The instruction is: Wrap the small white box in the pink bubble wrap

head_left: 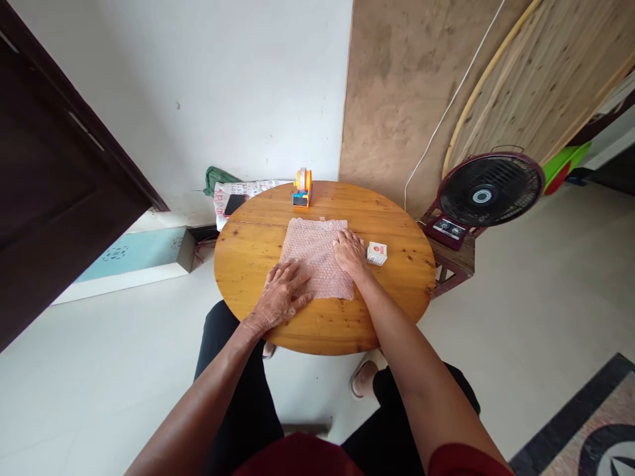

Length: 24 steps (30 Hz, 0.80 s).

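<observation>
A sheet of pinkish bubble wrap (320,261) lies flat on the round wooden table (322,330). My left hand (282,294) rests on its lower left edge, fingers spread. On the sheet's right side lies my right hand (351,251), palm down with its fingers stretched out. Just right of that hand stands a small white box (377,253) with red print, apart from the wrap. An orange and blue tape dispenser (302,190) holding a roll of tape stands at the far edge of the table.
A dark phone-like object (235,204) lies on a printed white sack (221,197) behind the table's left side. To the right, a dark red fan (489,192) stands on a wooden stool (459,264). A white wall and a wooden board (387,99) rise behind the table.
</observation>
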Tool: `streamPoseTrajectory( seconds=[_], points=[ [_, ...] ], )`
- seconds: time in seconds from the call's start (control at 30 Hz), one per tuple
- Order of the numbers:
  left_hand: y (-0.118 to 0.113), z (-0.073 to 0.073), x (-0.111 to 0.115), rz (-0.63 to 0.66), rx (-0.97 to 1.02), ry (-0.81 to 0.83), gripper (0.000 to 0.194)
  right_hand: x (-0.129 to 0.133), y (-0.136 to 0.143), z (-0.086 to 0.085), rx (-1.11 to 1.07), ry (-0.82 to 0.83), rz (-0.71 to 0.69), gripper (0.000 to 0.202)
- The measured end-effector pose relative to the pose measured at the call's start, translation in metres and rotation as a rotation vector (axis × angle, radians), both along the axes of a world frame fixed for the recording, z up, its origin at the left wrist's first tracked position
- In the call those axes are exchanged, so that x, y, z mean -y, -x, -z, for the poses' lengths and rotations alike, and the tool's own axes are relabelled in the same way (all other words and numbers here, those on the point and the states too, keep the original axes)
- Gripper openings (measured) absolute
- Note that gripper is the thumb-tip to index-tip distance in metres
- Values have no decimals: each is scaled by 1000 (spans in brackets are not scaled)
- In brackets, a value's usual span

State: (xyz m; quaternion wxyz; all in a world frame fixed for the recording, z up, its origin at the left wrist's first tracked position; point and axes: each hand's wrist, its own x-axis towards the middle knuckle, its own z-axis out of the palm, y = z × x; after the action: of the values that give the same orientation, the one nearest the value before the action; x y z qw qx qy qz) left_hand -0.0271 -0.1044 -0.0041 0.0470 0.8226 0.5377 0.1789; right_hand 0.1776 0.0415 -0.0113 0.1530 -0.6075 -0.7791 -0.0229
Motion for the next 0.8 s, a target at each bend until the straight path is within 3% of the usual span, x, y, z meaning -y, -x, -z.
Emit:
streamPoseTrajectory(
  seconds=[0.17, 0.33, 0.53, 0.67, 0.8],
  points=[
    [4, 6, -4, 2, 71, -26, 47, -1, 1, 0, 5, -5, 0, 39],
    [0, 3, -1, -131, 137, -79, 41, 1, 0, -1, -1, -7, -12, 38],
    [-35, -14, -1, -4, 14, -47, 50, 6, 0, -5, -8, -18, 14, 39],
    [-51, -10, 0, -13, -42, 68, 59, 10, 1, -8, 10, -7, 22, 40],
    [-50, -5, 3, -9, -44, 87, 61, 10, 2, -9, 29, 10, 30, 40]
  ],
)
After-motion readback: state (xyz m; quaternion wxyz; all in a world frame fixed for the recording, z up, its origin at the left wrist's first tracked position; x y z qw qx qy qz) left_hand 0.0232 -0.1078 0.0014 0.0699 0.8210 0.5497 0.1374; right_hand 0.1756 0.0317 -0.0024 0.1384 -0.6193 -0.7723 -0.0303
